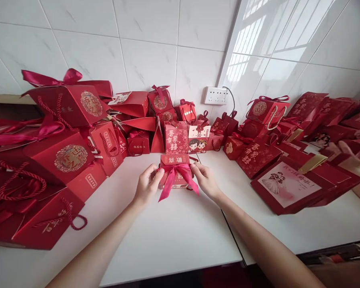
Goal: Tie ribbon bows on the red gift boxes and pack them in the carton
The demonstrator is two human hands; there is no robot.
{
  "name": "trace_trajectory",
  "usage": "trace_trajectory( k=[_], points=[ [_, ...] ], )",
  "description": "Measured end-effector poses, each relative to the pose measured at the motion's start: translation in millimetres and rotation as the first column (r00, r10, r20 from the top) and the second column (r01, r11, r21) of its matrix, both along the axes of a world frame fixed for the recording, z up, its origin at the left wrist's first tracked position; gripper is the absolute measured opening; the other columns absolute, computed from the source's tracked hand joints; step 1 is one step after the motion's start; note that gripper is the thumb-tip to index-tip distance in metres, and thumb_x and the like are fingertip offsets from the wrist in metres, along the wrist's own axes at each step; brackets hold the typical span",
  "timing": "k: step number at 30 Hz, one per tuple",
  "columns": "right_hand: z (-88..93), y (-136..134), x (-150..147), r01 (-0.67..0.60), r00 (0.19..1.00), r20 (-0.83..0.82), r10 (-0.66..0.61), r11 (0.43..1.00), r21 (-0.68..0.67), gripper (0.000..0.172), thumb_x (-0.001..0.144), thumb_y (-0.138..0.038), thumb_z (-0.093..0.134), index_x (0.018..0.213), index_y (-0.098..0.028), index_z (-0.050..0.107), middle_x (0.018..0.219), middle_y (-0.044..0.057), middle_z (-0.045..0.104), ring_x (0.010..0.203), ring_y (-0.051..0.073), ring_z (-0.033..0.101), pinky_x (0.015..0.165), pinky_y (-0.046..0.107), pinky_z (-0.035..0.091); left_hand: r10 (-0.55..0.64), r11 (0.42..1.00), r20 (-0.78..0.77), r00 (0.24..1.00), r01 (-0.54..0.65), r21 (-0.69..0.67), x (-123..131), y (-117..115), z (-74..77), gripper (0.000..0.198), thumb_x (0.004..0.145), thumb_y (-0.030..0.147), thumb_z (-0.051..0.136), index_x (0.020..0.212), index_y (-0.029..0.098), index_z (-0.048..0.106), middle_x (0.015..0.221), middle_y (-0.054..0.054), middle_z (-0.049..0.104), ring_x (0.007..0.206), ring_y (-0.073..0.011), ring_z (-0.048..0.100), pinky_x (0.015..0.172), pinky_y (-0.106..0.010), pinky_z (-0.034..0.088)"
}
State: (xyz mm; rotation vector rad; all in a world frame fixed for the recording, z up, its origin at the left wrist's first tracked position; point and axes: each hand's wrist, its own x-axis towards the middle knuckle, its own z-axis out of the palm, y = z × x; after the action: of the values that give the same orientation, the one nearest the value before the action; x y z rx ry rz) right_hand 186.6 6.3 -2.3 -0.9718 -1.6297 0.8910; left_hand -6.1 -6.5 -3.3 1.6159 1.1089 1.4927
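In the middle of the white table stands a small red gift box (pixel 174 159) with gold characters. A pink-red satin ribbon (pixel 175 174) is tied round its front in a bow, its two tails hanging down and spread apart. My left hand (pixel 150 179) pinches the bow at the box's left side, thumb against the bent fingers. On the opposite side my right hand (pixel 204 178) pinches the bow's other end. The loops themselves are mostly hidden by my fingers. Directly behind the box are a red floral bag (pixel 177 137) and a box with two cartoon figures (pixel 198 145).
Piled red gift boxes (pixel 70 157) with rope handles fill the left side. More red boxes and bags (pixel 259 159) crowd the right, with a picture-fronted bag (pixel 291 184) nearest. A wall socket (pixel 215 96) sits behind. Another person's hand (pixel 343 154) shows at the right edge.
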Motion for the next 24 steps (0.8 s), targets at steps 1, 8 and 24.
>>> trace_trajectory(
  k=[1,8,24],
  points=[
    [-1.4,0.6,0.1,-0.002,1.0,0.001,0.002,1.0,-0.004,0.052,0.082,-0.066,0.043,0.058,-0.02,0.042,0.06,-0.001,0.046,0.059,0.013,0.044,0.059,0.026,0.04,0.019,1.0,0.001,1.0,-0.019,0.002,1.5,-0.6,-2.3,0.035,0.081,0.039,0.052,0.058,0.02,0.032,0.053,0.006,0.027,0.047,-0.0081,0.027,0.043,-0.021,0.025],
    [2.7,-9.0,1.0,-0.007,1.0,-0.009,0.007,1.0,-0.025,0.048,0.082,-0.064,0.046,0.064,-0.02,0.04,0.063,-0.002,0.046,0.062,0.012,0.044,0.06,0.026,0.038,0.055,0.995,-0.043,0.998,-0.051,0.085,1.9,-4.7,-11.6,0.035,0.082,0.037,0.049,0.059,0.02,0.029,0.056,0.005,0.027,0.052,-0.0099,0.028,0.049,-0.023,0.026],
    [-3.3,-5.0,3.4,0.075,0.994,0.063,-0.085,0.987,0.142,0.042,0.088,-0.056,0.043,0.065,-0.021,0.041,0.068,0.001,0.045,0.065,0.014,0.045,0.058,0.026,0.039,0.162,0.933,-0.178,0.971,-0.092,0.347,-0.6,-1.4,-14.4,0.031,0.083,0.033,0.05,0.059,0.021,0.035,0.061,0.0,0.046,0.06,-0.0142,0.045,0.059,-0.028,0.038]
  ],
)
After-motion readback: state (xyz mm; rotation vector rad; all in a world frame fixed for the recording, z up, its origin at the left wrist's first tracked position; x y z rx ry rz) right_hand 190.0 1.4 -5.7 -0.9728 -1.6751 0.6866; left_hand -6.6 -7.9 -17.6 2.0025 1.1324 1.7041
